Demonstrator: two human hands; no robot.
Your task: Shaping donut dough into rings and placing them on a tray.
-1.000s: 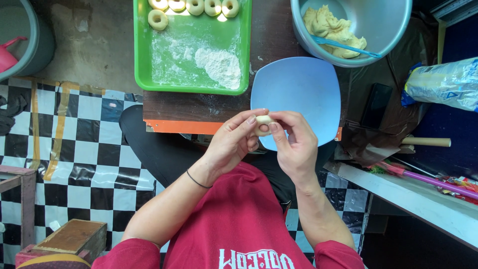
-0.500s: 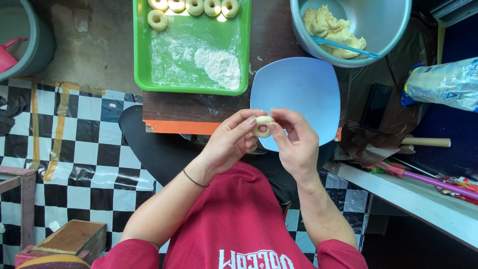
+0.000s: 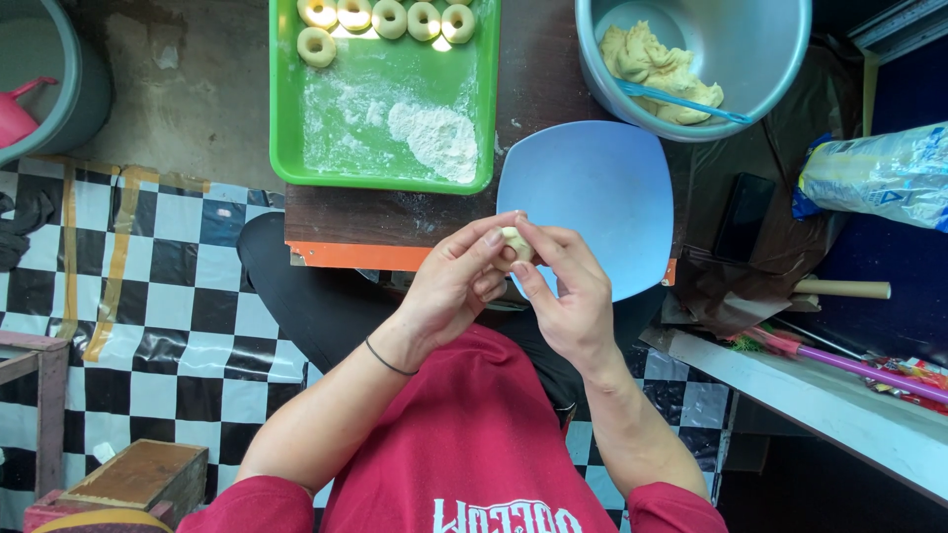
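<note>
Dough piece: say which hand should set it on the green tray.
Left, probably: the left hand lies nearer the green tray, while the right hand is over the blue plate, farther away. Both hold the dough piece.

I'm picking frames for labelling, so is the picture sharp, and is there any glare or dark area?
Head view: both hands and the pale dough piece look sharp; bright glare on the green plastic tray near the dough rings; lower right corner falls into deep shadow.

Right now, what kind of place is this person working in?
Probably a small home or stall kitchen for making doughnuts. Both hands shape a dough piece, dough rings sit in a floured green tray, and a metal bowl holds more dough.
</note>
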